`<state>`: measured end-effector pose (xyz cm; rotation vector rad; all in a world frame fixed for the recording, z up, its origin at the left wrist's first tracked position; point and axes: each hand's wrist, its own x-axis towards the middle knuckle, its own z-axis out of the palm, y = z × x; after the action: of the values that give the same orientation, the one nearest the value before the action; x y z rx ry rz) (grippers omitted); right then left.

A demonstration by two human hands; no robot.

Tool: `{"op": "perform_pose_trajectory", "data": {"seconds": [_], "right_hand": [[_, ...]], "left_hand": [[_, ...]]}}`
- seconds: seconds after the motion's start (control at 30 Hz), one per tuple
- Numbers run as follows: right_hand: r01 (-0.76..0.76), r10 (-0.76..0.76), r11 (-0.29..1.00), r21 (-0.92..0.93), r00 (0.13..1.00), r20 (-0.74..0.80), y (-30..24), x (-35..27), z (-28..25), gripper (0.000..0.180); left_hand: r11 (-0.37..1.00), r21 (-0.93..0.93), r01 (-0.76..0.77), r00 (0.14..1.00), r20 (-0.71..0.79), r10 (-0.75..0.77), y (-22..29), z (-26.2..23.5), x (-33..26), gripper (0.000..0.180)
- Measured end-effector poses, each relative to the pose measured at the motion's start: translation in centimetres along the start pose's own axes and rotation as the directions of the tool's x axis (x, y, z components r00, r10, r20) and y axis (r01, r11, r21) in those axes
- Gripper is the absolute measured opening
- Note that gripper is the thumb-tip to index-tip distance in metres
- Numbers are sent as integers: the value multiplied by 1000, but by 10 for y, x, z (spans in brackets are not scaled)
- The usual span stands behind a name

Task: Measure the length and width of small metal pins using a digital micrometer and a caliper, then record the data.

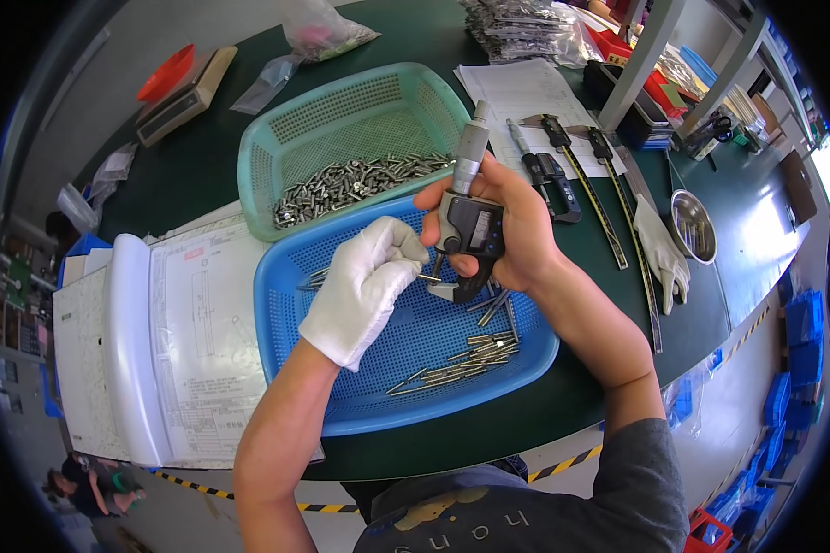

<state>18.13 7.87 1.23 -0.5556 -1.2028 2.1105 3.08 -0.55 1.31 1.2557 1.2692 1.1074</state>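
My left hand (pixel 360 295), in a white glove, pinches a thin metal pin (pixel 428 277) over a blue plastic basket (pixel 290 405). The pin's end reaches into the jaw of a digital micrometer (pixel 471 226); whether both faces touch it cannot be made out. Bare, my right hand (pixel 524 221) wraps around the micrometer, thumb and fingers near its thimble and frame. Below both hands, several long metal pins (pixel 461 366) lie in the blue basket. Behind it stands a green basket (pixel 254 170) with a heap of short metal pins (pixel 355 187).
Right of the baskets lie a second micrometer (pixel 551 175), calipers (pixel 586 194), a white glove (pixel 659 249) and a steel bowl (pixel 693 226). An open binder with a drawing (pixel 203 323) lies at left. A scale (pixel 186 95) and plastic bags (pixel 323 32) stand farther back.
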Motion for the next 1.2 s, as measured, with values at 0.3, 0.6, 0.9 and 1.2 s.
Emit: {"op": "perform_pose_trajectory", "data": {"seconds": [0.3,0.6,0.9,1.2], "right_hand": [[13,-13,999,-30,1000,3,0,-1,0,58],[35,-35,999,-19,999,-4,0,-1,-1,58],[52,-52,999,2,998,-19,2,2,-1,60],[30,-30,1000,-4,1000,-9,1,1,-2,59]], "left_hand": [[1000,-18,11,1000,13,-11,2,0,0,9],[1000,19,19,1000,-19,-19,-1,0,2,8],[998,-56,-5,1000,-30,4,-2,0,2,8],[999,-41,-6,1000,11,6,-4,2,2,8]]}}
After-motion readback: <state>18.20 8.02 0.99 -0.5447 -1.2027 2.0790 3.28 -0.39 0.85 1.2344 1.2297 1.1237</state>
